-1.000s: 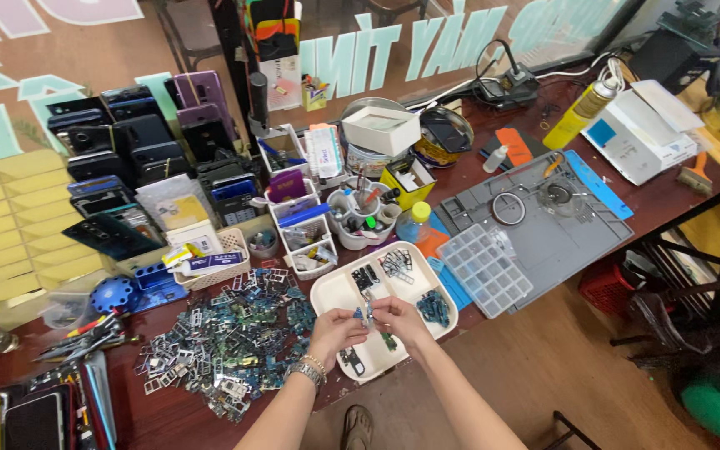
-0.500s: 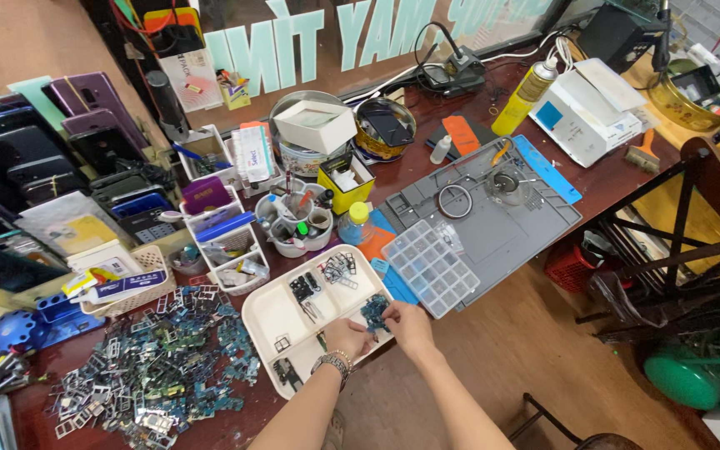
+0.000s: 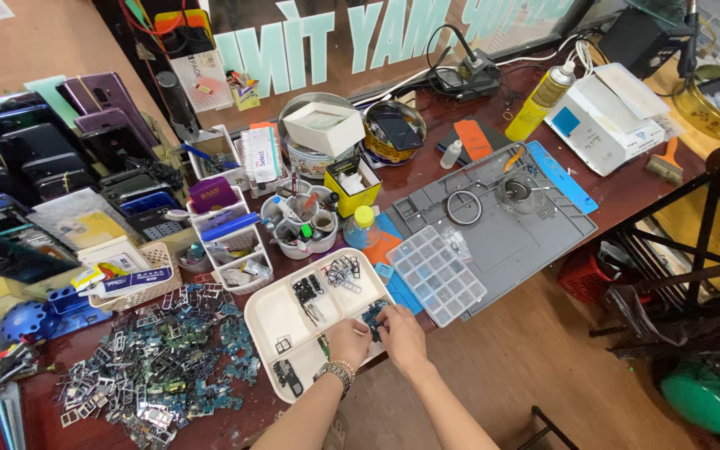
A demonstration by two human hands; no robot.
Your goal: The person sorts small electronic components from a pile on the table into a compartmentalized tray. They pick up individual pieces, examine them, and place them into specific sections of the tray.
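Both hands work at the near edge of the desk (image 3: 627,196), over the near right corner of a white compartment tray (image 3: 272,321). The left hand (image 3: 348,342) and right hand (image 3: 400,333) meet there, almost touching, above a small heap of dark blue-green circuit parts (image 3: 372,313). The fingers of both hands are drawn together around pieces from that heap; they appear to pinch small parts, though what each holds is too small to make out. A beaded bracelet (image 3: 337,372) sits on the left wrist.

The tray also holds separate clusters of dark components (image 3: 306,290) and thin metal frames (image 3: 343,271) toward its far side. Just right of the tray lies a clear plastic divider box (image 3: 437,273), partly on a grey work mat (image 3: 502,229). Left of the tray, a broad scatter of salvaged boards and frames (image 3: 156,362) covers the near left of the desk. Phones (image 3: 35,167) are stacked along the far left edge.

Handling assessment: the circuit parts look very light, thin and stiff, with sharp edges and probably fragile connectors. They likely snag on one another in a heap. Best taken one at a time by the board edges with fingertip pressure, avoiding any flex strips, and lifted clear before moving.
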